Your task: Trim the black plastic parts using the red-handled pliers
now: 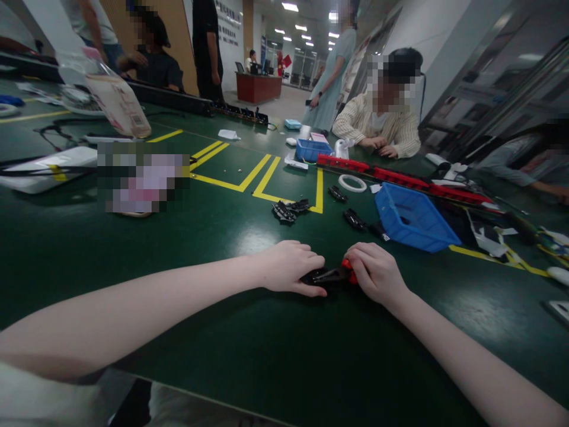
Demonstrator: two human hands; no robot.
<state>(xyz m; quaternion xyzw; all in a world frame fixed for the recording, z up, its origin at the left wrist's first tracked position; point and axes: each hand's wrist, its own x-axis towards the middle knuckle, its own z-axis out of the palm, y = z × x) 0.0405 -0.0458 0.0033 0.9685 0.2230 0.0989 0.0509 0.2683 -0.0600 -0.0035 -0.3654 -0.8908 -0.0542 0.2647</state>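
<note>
Both my hands meet on the dark green table [249, 350], in front of me. My left hand [288, 267] grips a small black plastic part [322, 276] that lies flat on the table. My right hand [377, 273] holds a small red piece [348, 270] against the right end of that black part. Fingers hide most of both pieces.
Several loose black parts [291, 210] lie beyond my hands, by yellow floor-tape lines. A blue bin [413, 219] sits tilted at right, with a white tape roll [352, 183] and long red strips [400, 178] behind it. A co-worker in a striped shirt [377, 127] sits across.
</note>
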